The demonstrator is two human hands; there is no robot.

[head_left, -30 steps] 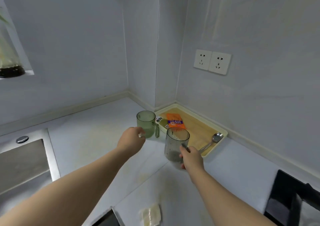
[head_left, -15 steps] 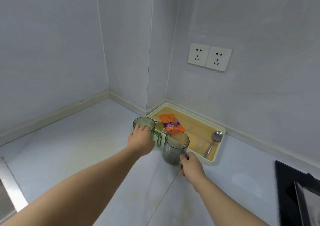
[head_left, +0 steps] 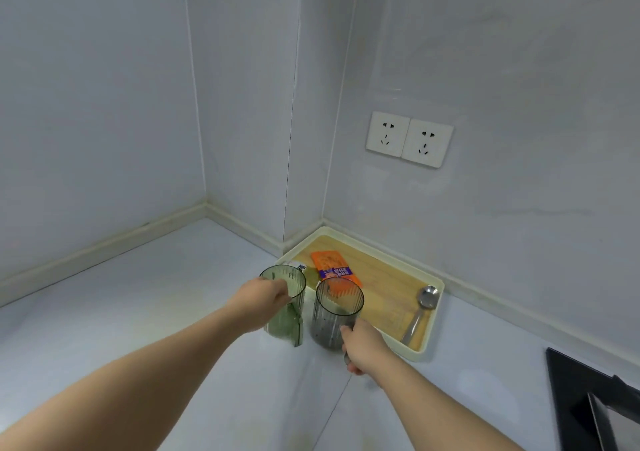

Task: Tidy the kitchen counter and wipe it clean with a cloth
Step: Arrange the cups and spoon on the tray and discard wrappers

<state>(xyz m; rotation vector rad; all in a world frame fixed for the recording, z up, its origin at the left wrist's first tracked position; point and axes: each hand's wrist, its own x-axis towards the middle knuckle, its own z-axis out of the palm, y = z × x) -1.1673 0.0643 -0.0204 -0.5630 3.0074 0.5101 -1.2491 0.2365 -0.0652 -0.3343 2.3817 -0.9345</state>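
Here the counter (head_left: 121, 329) runs pale and grey into a corner of two walls. From the lower left edge the left forearm reaches toward about 1 o'clock. The left hand (head_left: 259, 303) is closed around the green cup (head_left: 284, 307), with the fingers over the near side of its rim and upper wall. This cup stands upright, and its handle points down toward 6 o'clock. Whether its base touches the counter I cannot tell.

Just beside it, at its 3 o'clock, is the grey cup (head_left: 335, 312), also upright, ribbed and see-through. The two cups are very close, but a thin gap shows between them. The right hand (head_left: 363, 350) comes from the lower right and is closed at the lower right side of the grey cup, at about 5 o'clock from it; it seems to hold the handle, which the fingers mostly hide.

Behind both cups, at their 12 to 2 o'clock, a cream tray (head_left: 429, 339) with a wooden floor sits in the corner against the wall. In it lies an orange packet (head_left: 332, 265), partly hidden behind the grey cup, and at its 9 o'clock a small white packet (head_left: 298, 266), mostly hidden by the green cup. A metal spoon (head_left: 420, 310) lies at the right end of the tray, bowl toward the wall.

On the wall above the tray is a double socket (head_left: 408, 139). At the far lower right a black hob (head_left: 585, 405) shows at the edge.
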